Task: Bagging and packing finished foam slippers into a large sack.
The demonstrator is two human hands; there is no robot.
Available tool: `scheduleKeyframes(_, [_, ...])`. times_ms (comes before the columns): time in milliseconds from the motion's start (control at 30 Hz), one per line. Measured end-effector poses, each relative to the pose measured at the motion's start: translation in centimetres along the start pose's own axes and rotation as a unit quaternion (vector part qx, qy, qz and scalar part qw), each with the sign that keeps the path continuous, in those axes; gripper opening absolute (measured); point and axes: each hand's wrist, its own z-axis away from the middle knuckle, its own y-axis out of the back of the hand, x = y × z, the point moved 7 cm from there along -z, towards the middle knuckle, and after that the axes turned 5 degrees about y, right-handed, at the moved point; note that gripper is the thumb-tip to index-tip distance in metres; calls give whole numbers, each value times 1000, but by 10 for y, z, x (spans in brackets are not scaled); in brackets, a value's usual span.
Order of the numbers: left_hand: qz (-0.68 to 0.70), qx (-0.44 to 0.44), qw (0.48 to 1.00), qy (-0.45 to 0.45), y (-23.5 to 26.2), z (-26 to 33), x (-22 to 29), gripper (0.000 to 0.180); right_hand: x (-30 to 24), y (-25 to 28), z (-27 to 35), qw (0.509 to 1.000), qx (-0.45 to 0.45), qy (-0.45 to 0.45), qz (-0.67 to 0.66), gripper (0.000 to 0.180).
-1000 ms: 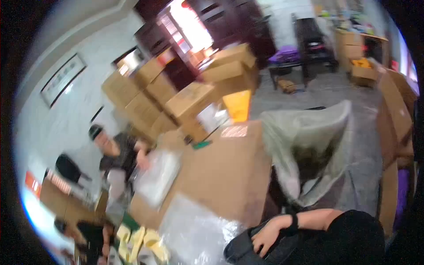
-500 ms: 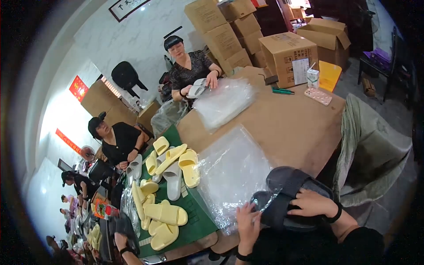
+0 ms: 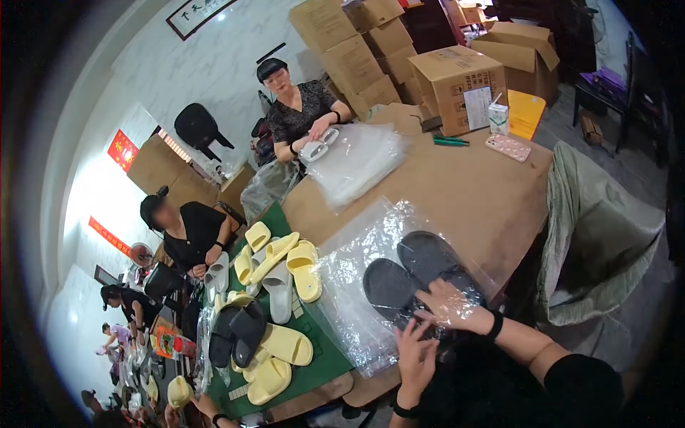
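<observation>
A pair of black slippers lies side by side under the clear film of a plastic bag on the brown table. My right hand grips the slippers near their open end, with shiny film over its fingers. Beside it, at the bag's near edge, my left hand has its fingers bent against the film, seemingly pinching it. The film's glare partly hides the fingertips.
Yellow slippers, grey slippers and another black pair lie on a green mat at left. Across the table, a person handles pale slippers over stacked bags. A carton stands behind; a large sack hangs at right.
My right hand has moved left, bringing the black slippers into the bag. Another black pair now lies on the yellow slippers at left. The person opposite has lowered the pale slippers onto the bags.
</observation>
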Motion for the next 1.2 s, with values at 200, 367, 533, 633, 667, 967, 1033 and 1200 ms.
scheduleKeyframes(200, [-105,128,964,207,14,32,-57,38,-2,-12,20,998,-45,12,48,60])
scheduleKeyframes(367, [-72,149,938,305,12,48,-82,71,26,-12,61,996,-20,-83,2,67])
scheduleKeyframes(533, [103,165,909,368,4,62,-101,79,32,-5,66,983,-82,-54,-155,79])
scheduleKeyframes(633, [99,183,912,355,6,64,-110,83,37,-8,59,966,-74,26,-246,84])
scheduleKeyframes(667, [112,190,905,363,8,64,-114,84,37,-8,58,966,-72,26,-246,84])
scheduleKeyframes(967, [193,198,878,391,6,65,-120,84,36,4,55,962,193,-158,-110,30])
scheduleKeyframes(1033, [177,200,885,381,6,65,-120,84,32,-13,58,971,127,-140,-147,25])
scheduleKeyframes(1200, [177,184,877,408,2,62,-119,80,-10,-51,62,966,-58,35,-250,28])
